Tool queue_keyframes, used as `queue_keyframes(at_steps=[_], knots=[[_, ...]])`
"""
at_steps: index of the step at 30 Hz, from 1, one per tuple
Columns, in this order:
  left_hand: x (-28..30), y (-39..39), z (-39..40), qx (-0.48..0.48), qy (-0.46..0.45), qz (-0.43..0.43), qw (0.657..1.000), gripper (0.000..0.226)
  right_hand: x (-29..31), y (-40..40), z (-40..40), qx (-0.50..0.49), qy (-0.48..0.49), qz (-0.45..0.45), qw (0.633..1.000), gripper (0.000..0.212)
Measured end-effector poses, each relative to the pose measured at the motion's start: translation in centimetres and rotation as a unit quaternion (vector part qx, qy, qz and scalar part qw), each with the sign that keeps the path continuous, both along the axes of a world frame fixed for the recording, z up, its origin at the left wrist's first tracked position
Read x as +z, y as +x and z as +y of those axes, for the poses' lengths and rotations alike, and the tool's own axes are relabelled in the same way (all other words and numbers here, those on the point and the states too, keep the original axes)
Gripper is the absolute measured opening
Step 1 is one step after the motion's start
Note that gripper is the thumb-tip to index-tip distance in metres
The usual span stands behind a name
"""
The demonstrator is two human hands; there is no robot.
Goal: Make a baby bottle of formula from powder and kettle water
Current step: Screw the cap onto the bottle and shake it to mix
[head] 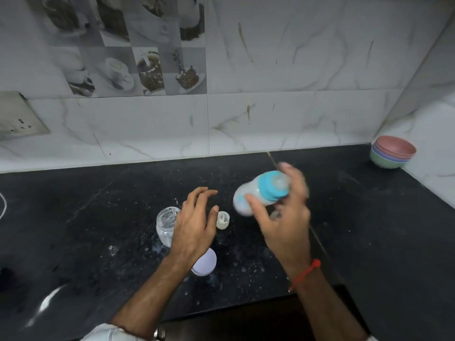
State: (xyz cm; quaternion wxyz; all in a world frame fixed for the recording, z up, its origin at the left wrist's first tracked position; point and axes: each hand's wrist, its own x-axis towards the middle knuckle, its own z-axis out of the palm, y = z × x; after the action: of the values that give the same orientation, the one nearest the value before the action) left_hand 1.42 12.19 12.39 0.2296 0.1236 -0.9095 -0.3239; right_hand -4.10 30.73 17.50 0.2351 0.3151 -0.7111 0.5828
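A head-worn camera looks down on a black speckled counter [98, 217] that meets a white marble-patterned tiled wall [295, 82] at its back edge.

The right hand [283, 217] holds a baby bottle [261, 193] in the air above the middle of the counter. The bottle is tilted, with its turquoise collar and teat pointing up and toward the back right. The thumb lies across the pale, milky body, and the other fingers [295, 178] wrap behind the collar. Hand and bottle are blurred. A red thread bracelet [305, 273] circles the right wrist.

The left hand [194, 225] hovers over the middle of the counter, palm down, fingers spread and loosely curled, holding nothing. Just to its left, partly hidden under it, a small clear glass jar [166, 223] stands upright with no lid. Just beyond the thumb tip sits a small cream-coloured cap [223, 220]. Beneath the left wrist, nearer the front edge, a pale lilac round lid [205, 263] shows in part.

White specks and smears are scattered over the counter around these things.

In the back right corner of the counter rests a stack of bowls [392, 151], pink on top, then blue and green. On the wall at the far left is an electrical socket plate [19, 116].
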Motion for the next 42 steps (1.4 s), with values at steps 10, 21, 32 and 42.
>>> queue_keyframes(at_steps=[10, 21, 32, 42], knots=[[0.4, 0.0, 0.0, -0.002, -0.015, 0.021, 1.000, 0.037, 0.8, 0.2, 0.1, 0.040, 0.034, -0.056, 0.997, 0.079], [-0.6, 0.3, 0.4, -0.018, 0.044, 0.048, 0.998, 0.032, -3.0, -0.3, 0.6, 0.003, 0.026, 0.029, 0.999, 0.057], [0.3, -1.1, 4.6, -0.075, 0.566, -0.186, 0.799, 0.079, -4.5, -0.2, -0.5, 0.121, 0.062, -0.136, 0.981, 0.076], [1.0, -1.8, 3.4, -0.064, 0.589, -0.165, 0.789, 0.086, 1.8, -1.1, 0.4, 0.084, -0.130, -0.003, 0.988, 0.095]])
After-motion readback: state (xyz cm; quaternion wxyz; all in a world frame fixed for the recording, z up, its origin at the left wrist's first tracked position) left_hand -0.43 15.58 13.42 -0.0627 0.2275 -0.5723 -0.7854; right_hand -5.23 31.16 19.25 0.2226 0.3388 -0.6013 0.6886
